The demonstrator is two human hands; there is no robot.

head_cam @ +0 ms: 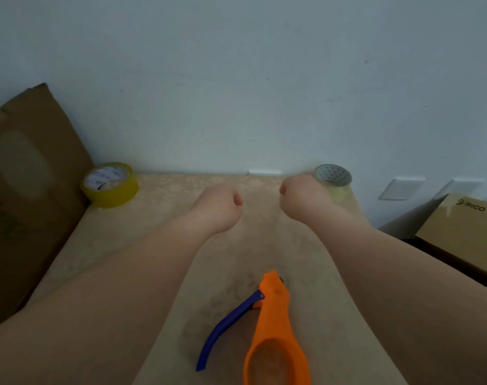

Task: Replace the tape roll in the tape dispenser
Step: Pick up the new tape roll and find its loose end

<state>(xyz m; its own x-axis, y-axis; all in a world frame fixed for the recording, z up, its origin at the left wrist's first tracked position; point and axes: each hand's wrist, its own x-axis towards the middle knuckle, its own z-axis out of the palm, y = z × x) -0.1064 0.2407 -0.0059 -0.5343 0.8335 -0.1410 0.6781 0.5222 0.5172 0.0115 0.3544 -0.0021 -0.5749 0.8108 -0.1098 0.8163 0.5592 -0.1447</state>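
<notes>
Table [159, 218]: beige mottled top, against a pale wall
Cardboard box [28, 190]: leaning at the table's left edge
Tape dispenser [275, 329]: orange body, blue lever, lying near the front edge between the forearms
Yellow tape roll [110, 184]: flat, far left corner, beside the box
Clear tape roll [334, 182]: far right corner, just behind the right hand
Left hand [220, 207]: curled into a fist, holding nothing
Right hand [303, 195]: fist, holding nothing

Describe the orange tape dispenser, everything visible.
The tape dispenser looks like orange plastic with a dark blue curved lever hinged near its far end. It lies on the beige table, close to the camera, between the forearms, neither hand touching it. Its near end forms an open loop; the bottom is cut off by the frame. No roll shows in it.
</notes>
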